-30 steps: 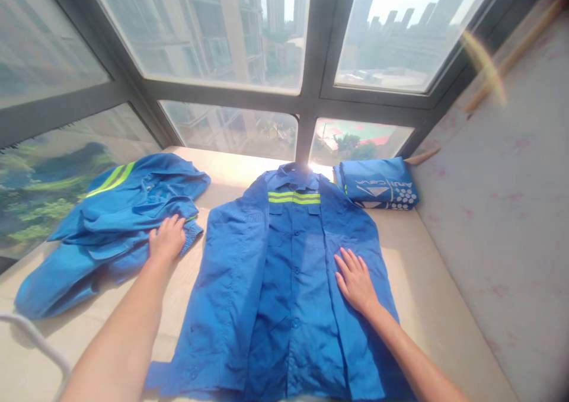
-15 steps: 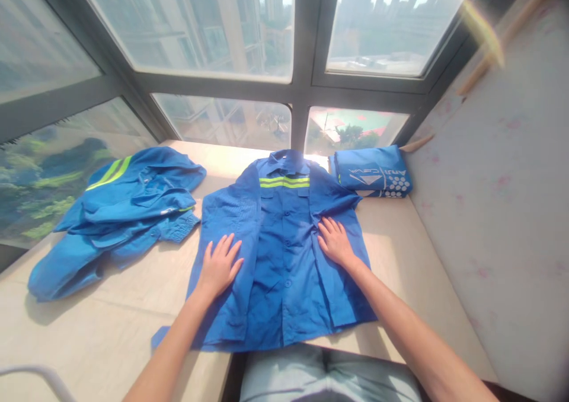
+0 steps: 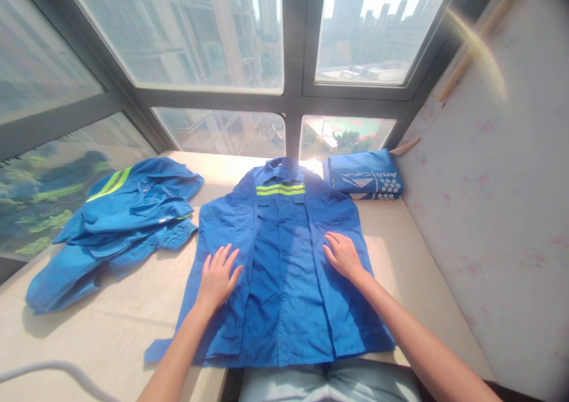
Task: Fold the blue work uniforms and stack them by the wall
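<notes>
A blue work jacket (image 3: pixel 280 283) lies front up on the pale wooden surface, its collar toward the window, with yellow-green stripes across the chest and buttons down the middle. Both sleeves rest over the body's sides. My left hand (image 3: pixel 219 276) is flat with spread fingers on the sleeve at the left. On the right sleeve rests my right hand (image 3: pixel 343 255), its fingers a little bent and apart. Neither hand grips the cloth.
A crumpled blue jacket (image 3: pixel 120 224) lies at the left. Folded blue cloth with white print (image 3: pixel 367 175) sits at the back right by the wall (image 3: pixel 498 212). A pale cable (image 3: pixel 66 366) crosses the front left corner. Window frames (image 3: pixel 213 99) rise behind.
My right hand has moved slightly right and toward me, and the right sleeve and lower right side of the jacket lie flatter and farther out. The camera view has shifted a little.
</notes>
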A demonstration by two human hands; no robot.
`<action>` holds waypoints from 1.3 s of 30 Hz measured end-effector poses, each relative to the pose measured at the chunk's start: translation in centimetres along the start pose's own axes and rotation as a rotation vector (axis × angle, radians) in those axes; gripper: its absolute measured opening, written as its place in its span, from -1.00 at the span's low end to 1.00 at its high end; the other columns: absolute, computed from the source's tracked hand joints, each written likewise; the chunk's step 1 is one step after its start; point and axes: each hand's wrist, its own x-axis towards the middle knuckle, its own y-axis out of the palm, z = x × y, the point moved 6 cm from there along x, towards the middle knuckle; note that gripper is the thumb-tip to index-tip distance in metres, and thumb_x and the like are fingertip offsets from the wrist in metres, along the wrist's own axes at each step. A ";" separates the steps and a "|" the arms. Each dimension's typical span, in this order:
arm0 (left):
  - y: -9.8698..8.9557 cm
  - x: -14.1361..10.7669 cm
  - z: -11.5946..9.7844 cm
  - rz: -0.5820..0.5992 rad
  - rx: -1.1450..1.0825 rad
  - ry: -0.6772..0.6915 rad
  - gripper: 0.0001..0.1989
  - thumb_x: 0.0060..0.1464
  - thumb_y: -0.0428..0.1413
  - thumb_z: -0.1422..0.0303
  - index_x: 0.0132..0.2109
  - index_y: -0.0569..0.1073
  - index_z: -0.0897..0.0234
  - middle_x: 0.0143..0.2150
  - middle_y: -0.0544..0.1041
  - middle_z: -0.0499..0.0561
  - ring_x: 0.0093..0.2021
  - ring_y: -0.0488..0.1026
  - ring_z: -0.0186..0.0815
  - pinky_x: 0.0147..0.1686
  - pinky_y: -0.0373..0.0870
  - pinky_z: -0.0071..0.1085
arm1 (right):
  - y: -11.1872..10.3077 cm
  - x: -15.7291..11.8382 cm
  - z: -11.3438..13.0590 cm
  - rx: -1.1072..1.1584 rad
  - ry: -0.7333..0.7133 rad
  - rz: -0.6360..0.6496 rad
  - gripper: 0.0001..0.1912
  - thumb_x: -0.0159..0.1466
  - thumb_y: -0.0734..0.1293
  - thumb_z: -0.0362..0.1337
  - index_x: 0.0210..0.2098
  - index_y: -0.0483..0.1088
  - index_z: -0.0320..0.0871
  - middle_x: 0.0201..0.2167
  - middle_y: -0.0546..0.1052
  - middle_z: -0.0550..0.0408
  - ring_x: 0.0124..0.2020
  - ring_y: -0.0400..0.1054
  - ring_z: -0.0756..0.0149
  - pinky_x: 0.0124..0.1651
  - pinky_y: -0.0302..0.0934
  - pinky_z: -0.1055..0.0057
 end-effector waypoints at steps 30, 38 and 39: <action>2.9 9.9 7.5 0.046 0.100 -0.155 -0.40 0.34 -0.15 0.11 0.44 0.17 0.16 0.49 0.07 0.15 0.46 0.00 0.13 0.33 -0.03 0.19 | 2.8 8.8 2.1 -0.074 0.138 -0.049 -0.45 0.41 0.16 -0.07 0.31 0.29 -0.13 0.39 0.21 -0.15 0.39 -0.01 -0.10 0.37 -0.18 -0.10; 2.6 9.6 7.9 0.070 0.130 -0.152 -0.41 0.34 -0.16 0.13 0.43 0.18 0.16 0.49 0.09 0.15 0.46 0.01 0.11 0.32 0.02 0.17 | 0.6 15.3 0.6 -0.049 0.007 -0.018 -0.45 0.42 0.07 -0.28 0.35 0.21 -0.27 0.44 0.12 -0.12 0.43 -0.05 0.05 0.39 -0.10 0.14; 2.6 9.6 7.8 0.074 0.132 -0.153 -0.41 0.34 -0.16 0.13 0.43 0.18 0.16 0.49 0.09 0.15 0.46 0.01 0.11 0.33 0.02 0.17 | 0.9 16.2 0.0 -0.058 0.013 0.024 -0.44 0.42 0.09 -0.26 0.37 0.19 -0.26 0.45 0.10 -0.11 0.45 -0.07 0.04 0.41 -0.13 0.10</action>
